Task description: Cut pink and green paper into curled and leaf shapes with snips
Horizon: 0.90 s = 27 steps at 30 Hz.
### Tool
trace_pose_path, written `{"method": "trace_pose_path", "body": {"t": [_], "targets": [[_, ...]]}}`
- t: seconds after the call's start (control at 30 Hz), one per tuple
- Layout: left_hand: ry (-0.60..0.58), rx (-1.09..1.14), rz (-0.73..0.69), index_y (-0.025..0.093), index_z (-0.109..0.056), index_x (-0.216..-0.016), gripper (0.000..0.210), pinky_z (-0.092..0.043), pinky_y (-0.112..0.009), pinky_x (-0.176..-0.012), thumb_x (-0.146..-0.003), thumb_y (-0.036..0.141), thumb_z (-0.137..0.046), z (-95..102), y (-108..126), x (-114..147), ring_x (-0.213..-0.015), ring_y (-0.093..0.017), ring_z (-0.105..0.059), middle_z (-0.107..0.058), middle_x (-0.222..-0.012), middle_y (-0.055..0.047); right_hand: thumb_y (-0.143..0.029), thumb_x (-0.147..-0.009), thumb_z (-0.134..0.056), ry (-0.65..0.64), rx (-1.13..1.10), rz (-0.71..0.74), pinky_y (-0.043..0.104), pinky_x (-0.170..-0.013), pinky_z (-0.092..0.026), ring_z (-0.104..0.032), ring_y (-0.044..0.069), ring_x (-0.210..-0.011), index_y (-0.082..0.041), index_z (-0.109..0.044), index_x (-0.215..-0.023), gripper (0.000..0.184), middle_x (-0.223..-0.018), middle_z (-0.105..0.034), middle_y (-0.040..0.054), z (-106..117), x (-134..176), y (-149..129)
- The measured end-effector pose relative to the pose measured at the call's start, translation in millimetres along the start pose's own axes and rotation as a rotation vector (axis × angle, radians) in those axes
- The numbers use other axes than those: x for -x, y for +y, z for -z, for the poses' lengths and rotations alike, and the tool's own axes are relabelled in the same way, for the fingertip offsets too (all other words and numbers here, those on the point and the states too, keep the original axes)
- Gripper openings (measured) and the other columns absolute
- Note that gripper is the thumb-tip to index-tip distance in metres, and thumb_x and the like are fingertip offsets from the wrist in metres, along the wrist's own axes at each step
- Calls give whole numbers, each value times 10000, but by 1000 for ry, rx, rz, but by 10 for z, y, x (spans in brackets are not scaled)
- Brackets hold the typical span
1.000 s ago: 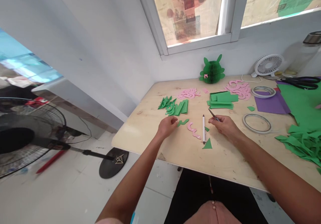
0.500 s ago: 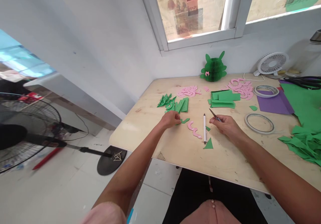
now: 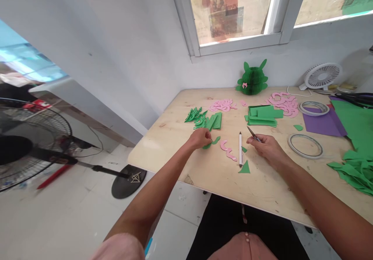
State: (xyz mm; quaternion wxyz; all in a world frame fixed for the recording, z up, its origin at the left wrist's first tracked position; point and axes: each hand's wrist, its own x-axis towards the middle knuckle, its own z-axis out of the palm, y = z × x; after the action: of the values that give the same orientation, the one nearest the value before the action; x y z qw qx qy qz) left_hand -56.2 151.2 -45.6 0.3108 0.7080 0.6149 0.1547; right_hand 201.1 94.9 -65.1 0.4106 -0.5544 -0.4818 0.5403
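Observation:
My left hand (image 3: 201,138) is closed in a pinch on a wavy green paper cutout (image 3: 216,140), which pokes out past the fingertips low over the wooden table. More green paper shows just under those fingers. In my right hand (image 3: 264,145) is a pair of scissors (image 3: 253,132), blades pointing forward and left, their handles hidden by the fingers. Between the hands lie a curly pink cutout (image 3: 228,150), a white pen (image 3: 240,149) and a green triangular scrap (image 3: 245,167).
Green cutouts (image 3: 194,115), green strips (image 3: 262,115) and pink pieces (image 3: 223,105) lie farther back. A green paper figure (image 3: 252,80) and a small white fan (image 3: 323,76) stand by the wall. Tape rolls (image 3: 305,146), purple paper (image 3: 320,122) and green scraps (image 3: 352,170) are right.
The view has shifted slightly, moving the table items a little to the right. Both hands keep nearly the same places over the table.

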Motion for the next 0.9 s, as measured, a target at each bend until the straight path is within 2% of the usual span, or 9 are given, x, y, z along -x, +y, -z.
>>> {"method": "trace_pose_path", "body": {"t": [0.13,0.27,0.3,0.4,0.5,0.63,0.77,0.9], "targets": [[29,134,9,177,-554,-555,78,-349,-238,-504,-571,145,-624,6,-29,87,-555,-142,-539,-592,-550,2,-437,-715,-666,3,-8,4,249,-423,-85,-165,66,-427,-155,-610,-770,292,-459,-242,-97,-5,10,-4],[62,307,-6,171,-534,-622,133,-391,-234,-518,-630,249,-641,-1,47,302,-564,-129,-562,-617,-614,-13,-431,-705,-678,16,-32,10,249,-425,-87,-167,64,-425,-155,-602,-757,292,-459,-248,-97,-11,30,-26],[72,376,-12,170,-527,-635,159,-399,-230,-523,-639,275,-647,-20,90,379,-567,-122,-562,-617,-624,-12,-431,-700,-683,23,-41,18,249,-425,-87,-168,63,-424,-155,-598,-748,293,-461,-249,-97,-20,42,-40],[117,820,-24,150,-553,-657,214,-396,-213,-542,-588,257,-724,-128,260,625,-574,-103,-552,-603,-618,0,-432,-688,-694,32,-76,61,248,-424,-99,-187,62,-427,-156,-593,-732,297,-478,-274,-90,-75,102,-105],[130,987,6,139,-574,-672,221,-386,-192,-547,-580,233,-752,-282,452,814,-575,-85,-543,-612,-618,3,-427,-677,-703,-32,-108,115,245,-430,-125,-213,60,-444,-145,-619,-758,306,-528,-372,-64,-154,193,-173],[191,1107,11,148,-585,-744,229,-407,-191,-570,-596,208,-749,-468,662,906,-598,-88,-558,-624,-642,10,-418,-692,-695,-149,-98,145,250,-440,-132,-195,58,-446,-144,-639,-793,297,-526,-367,-71,-230,290,-216],[229,1108,2,152,-590,-792,226,-430,-206,-574,-617,192,-726,-585,772,892,-570,-93,-561,-615,-618,19,-416,-692,-691,-140,-86,169,254,-453,-161,-244,62,-469,-151,-604,-727,281,-598,-432,-49,-233,323,-231],[226,1093,2,144,-614,-812,255,-450,-211,-568,-597,202,-739,-626,812,856,-554,-90,-552,-605,-617,20,-414,-703,-674,-125,-60,198,258,-477,-190,-281,77,-499,-157,-569,-677,279,-592,-421,-48,-217,337,-266]]}}
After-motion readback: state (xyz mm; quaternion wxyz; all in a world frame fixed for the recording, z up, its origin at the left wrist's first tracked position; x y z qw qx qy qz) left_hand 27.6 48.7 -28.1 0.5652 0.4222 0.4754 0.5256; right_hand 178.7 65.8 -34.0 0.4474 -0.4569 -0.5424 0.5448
